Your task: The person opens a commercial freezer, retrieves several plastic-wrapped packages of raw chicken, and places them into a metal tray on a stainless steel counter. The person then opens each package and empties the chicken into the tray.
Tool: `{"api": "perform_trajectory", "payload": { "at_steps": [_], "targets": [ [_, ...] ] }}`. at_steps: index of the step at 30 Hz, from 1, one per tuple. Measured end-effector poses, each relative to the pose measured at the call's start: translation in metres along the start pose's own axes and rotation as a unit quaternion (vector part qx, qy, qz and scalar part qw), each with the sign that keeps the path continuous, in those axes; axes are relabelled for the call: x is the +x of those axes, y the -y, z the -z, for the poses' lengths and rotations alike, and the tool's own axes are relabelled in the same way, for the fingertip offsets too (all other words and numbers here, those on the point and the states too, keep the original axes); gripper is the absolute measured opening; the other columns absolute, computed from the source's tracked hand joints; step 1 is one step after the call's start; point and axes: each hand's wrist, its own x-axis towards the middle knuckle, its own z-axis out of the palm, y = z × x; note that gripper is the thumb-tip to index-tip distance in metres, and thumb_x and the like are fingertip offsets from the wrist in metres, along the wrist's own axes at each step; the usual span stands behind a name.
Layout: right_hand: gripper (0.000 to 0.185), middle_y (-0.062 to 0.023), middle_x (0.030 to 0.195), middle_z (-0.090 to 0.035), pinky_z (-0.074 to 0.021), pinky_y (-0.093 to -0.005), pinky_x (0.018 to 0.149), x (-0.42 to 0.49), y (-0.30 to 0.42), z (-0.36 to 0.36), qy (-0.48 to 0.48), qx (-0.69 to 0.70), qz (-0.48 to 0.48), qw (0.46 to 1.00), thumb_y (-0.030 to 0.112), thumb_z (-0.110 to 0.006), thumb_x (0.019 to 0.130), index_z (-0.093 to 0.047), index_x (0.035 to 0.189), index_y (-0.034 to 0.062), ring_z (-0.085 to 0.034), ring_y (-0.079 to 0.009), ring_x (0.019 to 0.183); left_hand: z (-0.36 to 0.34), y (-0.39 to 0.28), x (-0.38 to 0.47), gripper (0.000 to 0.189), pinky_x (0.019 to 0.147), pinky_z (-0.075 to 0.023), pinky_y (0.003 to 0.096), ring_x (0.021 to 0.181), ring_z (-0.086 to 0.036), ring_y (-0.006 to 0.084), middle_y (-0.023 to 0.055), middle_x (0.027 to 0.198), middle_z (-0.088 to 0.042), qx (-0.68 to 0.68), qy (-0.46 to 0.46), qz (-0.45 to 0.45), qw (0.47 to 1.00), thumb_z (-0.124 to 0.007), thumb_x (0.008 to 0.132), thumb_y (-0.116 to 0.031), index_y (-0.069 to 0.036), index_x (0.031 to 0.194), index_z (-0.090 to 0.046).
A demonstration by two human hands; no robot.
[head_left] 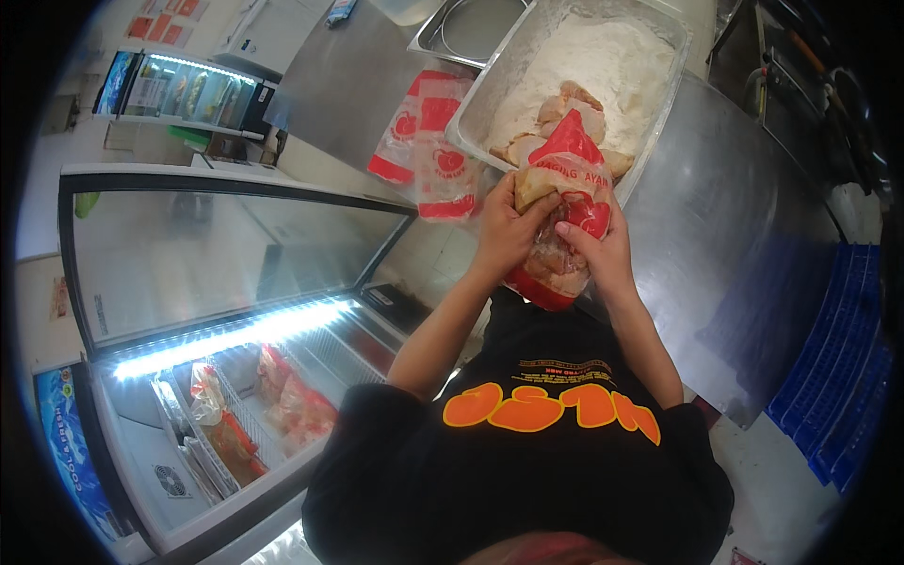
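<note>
A clear plastic bag with red print [558, 272], packed with raw chicken pieces, is held between both hands. My left hand [510, 224] grips its left side, with the thumb across the front. On the opposite side, my right hand [606, 247] pinches the plastic with its thumb. The bag's top end hangs over the near edge of a deep metal tray [462, 123]. White flour [607, 60] covers much of the tray's bottom, and several raw chicken pieces [554, 116] lie on it near the bag. How the bag's far end opens is partly hidden.
Flattened printed bags [446, 166] lie on the steel table [332, 92] left of the tray. Behind them sits a metal pan [480, 32]. A chest freezer [247, 367] stands at left, lid raised, with bagged food inside. Blue plastic crates [830, 374] are at right.
</note>
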Motion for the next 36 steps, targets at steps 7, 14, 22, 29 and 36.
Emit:
{"api": "perform_trajectory", "payload": {
  "at_steps": [7,14,22,29,36],
  "targets": [
    [0.052,-0.0082,0.117,-0.063,-0.0517,-0.0310,0.090,0.015,-0.009,0.012,-0.075,0.065,-0.109,0.989,0.002,-0.073,0.082,-0.052,0.129,0.0024,-0.063,-0.0180,0.105,0.005,-0.006,0.000,0.046,0.097,-0.0459,0.0302,0.114,-0.056,0.0141,0.0091,0.125,-0.060,-0.112,0.093,0.036,0.989,-0.064,0.093,-0.007,-0.001,0.135,-0.046],
    [0.053,-0.0088,0.116,-0.063,-0.0513,-0.0322,0.090,0.001,0.009,0.001,-0.091,0.070,-0.113,0.987,0.003,-0.071,0.083,-0.051,0.132,0.0032,-0.062,-0.0189,0.104,0.006,-0.011,0.010,0.055,0.101,-0.0434,0.0314,0.119,-0.054,0.0171,0.0100,0.129,-0.057,-0.054,0.129,0.090,0.986,-0.063,0.094,-0.010,-0.003,0.143,-0.038],
    [0.058,-0.0089,0.120,-0.061,-0.0504,-0.0310,0.091,-0.001,0.018,-0.001,-0.076,0.058,-0.072,0.993,0.002,-0.072,0.082,-0.049,0.135,0.0026,-0.061,-0.0180,0.107,-0.001,-0.012,0.005,0.048,0.097,-0.0460,0.0320,0.111,-0.059,0.0155,0.0083,0.124,-0.061,-0.029,0.069,0.044,0.996,-0.065,0.094,-0.014,0.001,0.136,-0.047],
    [0.059,-0.0114,0.112,-0.066,-0.0504,-0.0354,0.091,-0.006,0.017,0.007,-0.009,-0.173,0.065,0.983,0.010,-0.082,0.073,-0.056,0.124,0.0006,-0.063,-0.0211,0.106,0.021,0.011,0.009,0.047,0.100,-0.0449,0.0377,0.114,-0.060,0.0194,0.0096,0.128,-0.061,-0.336,0.157,0.082,0.925,-0.061,0.094,-0.017,-0.004,0.137,-0.048],
    [0.054,-0.0143,0.100,-0.068,-0.0529,-0.0355,0.083,-0.013,0.027,-0.011,0.027,-0.317,0.135,0.938,0.018,-0.086,0.066,-0.062,0.111,0.0026,-0.069,-0.0272,0.093,0.048,0.021,0.030,0.080,0.109,-0.0407,0.0406,0.127,-0.052,0.0256,0.0126,0.135,-0.056,-0.377,0.181,0.062,0.906,-0.080,0.075,-0.023,0.001,0.141,-0.041]
  ]
}}
